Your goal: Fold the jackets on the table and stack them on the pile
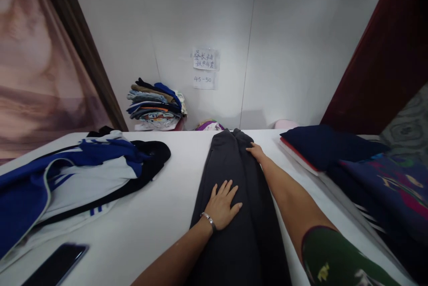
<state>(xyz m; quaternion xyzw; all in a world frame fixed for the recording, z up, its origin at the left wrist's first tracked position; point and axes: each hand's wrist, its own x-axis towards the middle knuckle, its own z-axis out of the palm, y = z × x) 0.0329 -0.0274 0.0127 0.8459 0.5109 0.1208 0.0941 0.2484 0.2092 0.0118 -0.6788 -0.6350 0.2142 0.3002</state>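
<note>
Dark grey trousers, folded lengthwise into a long strip, lie down the middle of the table from its far edge towards me. My left hand, with a bracelet at the wrist, rests flat on them with its fingers spread. Farther away, my right hand touches their right edge near the far end. Its visible fingers are stretched out over the cloth, while the others are partly hidden.
Blue, white and black clothes lie loosely on the left of the white table. A phone is at the near left. Folded dark clothes lie on the right. Past the far edge stands a clothes stack; paper notes hang on the wall.
</note>
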